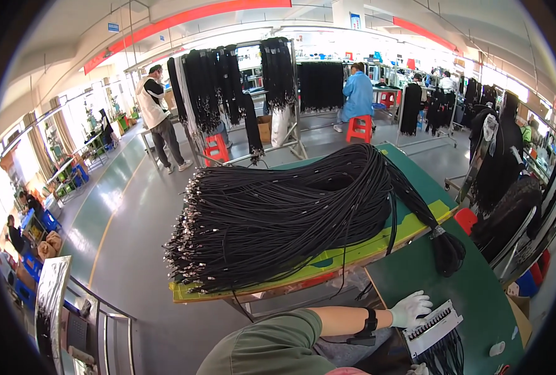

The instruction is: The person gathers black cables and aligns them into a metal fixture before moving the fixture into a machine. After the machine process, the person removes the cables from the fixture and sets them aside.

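Note:
My left hand (411,310), in a white glove, reaches over the green worktop at the lower right. Its fingers are stretched out and slightly apart, beside a white strip-shaped fixture (429,334) with a row of dark slots. I cannot tell whether the fingertips touch it. Black cables (444,353) run from the fixture's near side toward the bottom edge. Only a bit of my right hand (418,370), also gloved, shows below the fixture; its fingers are mostly cut off. A black band (370,320) circles my left wrist.
A big pile of black cables (284,219) with metal ends covers the table ahead, one bundle (448,250) hanging onto my worktop (472,287). A small white object (497,349) lies at right. Racks of cables (203,87), red stools (359,128) and several people stand beyond.

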Demonstrator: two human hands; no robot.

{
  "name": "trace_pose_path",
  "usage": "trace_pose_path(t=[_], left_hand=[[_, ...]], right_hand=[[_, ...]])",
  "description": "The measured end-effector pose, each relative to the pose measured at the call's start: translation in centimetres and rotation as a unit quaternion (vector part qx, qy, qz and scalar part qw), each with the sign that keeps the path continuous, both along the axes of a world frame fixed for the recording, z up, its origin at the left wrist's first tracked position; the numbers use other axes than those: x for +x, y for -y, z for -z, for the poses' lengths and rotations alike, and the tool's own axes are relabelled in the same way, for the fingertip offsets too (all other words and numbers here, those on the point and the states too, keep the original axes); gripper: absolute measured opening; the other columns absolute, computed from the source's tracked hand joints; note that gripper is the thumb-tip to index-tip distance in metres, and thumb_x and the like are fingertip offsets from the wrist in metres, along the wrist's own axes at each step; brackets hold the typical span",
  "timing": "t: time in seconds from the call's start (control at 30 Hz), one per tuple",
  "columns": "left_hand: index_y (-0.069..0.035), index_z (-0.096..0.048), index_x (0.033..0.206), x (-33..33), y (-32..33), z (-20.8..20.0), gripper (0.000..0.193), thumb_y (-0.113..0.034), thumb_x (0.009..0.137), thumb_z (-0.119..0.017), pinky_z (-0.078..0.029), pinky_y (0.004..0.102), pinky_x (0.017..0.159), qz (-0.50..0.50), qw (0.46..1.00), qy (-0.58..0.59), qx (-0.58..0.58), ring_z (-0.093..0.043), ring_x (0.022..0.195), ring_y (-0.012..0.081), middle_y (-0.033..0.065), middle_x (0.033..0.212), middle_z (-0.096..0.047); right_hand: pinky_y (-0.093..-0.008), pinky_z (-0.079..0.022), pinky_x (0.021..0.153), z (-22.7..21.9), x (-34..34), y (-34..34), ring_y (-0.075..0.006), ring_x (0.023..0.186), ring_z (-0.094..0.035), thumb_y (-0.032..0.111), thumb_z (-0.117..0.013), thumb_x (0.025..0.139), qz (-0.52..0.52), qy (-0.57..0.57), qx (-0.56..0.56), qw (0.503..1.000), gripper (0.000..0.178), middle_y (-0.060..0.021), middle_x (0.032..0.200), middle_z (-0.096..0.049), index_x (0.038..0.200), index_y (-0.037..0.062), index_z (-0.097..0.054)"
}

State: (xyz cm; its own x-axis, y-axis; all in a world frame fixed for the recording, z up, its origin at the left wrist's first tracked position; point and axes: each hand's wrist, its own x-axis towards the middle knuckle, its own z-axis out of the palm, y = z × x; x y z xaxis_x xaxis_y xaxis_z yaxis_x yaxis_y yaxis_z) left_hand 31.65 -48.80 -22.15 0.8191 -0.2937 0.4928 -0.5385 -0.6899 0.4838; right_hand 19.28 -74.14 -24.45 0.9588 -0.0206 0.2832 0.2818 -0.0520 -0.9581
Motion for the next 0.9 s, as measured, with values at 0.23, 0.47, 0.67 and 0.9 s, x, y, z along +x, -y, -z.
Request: trace_pose_path(t=[0.23, 0.47, 0.67, 0.9], left_hand=[[-0.004, -0.070, 0.109, 0.0, 0.1, 0.6, 0.040, -0.031, 0.080, -0.070, -0.032, 0.0520, 0.117, -0.006, 1.000, 0.008, -0.001, -0.051, 0.129, 0.0341, 0.0141, 0.126, -0.063], [-0.004, -0.070, 0.108, -0.1, 0.2, 0.6, 0.038, -0.029, 0.080, -0.071, -0.032, 0.0520, 0.117, -0.006, 1.000, 0.006, -0.009, -0.051, 0.129, 0.0341, 0.0144, 0.126, -0.063], [-0.003, -0.070, 0.109, -0.2, 0.0, 0.1, 0.038, -0.031, 0.083, -0.069, -0.032, 0.0519, 0.117, -0.006, 1.000, 0.000, 0.001, -0.051, 0.130, 0.0342, 0.0147, 0.127, -0.063], [-0.005, -0.072, 0.105, -0.2, 0.2, 0.5, 0.036, -0.034, 0.085, -0.066, -0.031, 0.0514, 0.117, -0.015, 1.000, 0.019, -0.008, -0.051, 0.129, 0.0345, 0.0145, 0.124, -0.065]], right_hand=[[-0.0272, -0.036, 0.049, -1.4, -0.5, -0.8, -0.0098, 0.053, -0.044, 0.005, -0.058, 0.100, 0.021, -0.017, -0.023, 0.999, 0.027, -0.0032, 0.061, -0.055, 0.076, -0.0065, -0.067], [-0.0266, -0.036, 0.049, 0.2, -0.2, -0.1, -0.0097, 0.053, -0.045, 0.005, -0.057, 0.100, 0.022, 0.019, -0.007, 1.000, 0.027, -0.0033, 0.062, -0.056, 0.078, -0.0064, -0.068], [-0.0263, -0.038, 0.050, -0.2, -0.5, -0.4, -0.0103, 0.054, -0.047, 0.006, -0.059, 0.099, 0.023, -0.052, 0.014, 0.998, 0.025, -0.0040, 0.064, -0.059, 0.081, -0.0071, -0.070], [-0.0256, -0.039, 0.051, 2.2, -0.2, 0.3, -0.0111, 0.054, -0.049, 0.006, -0.060, 0.098, 0.020, -0.012, 0.041, 0.999, 0.023, -0.0043, 0.067, -0.061, 0.083, -0.0084, -0.070]])
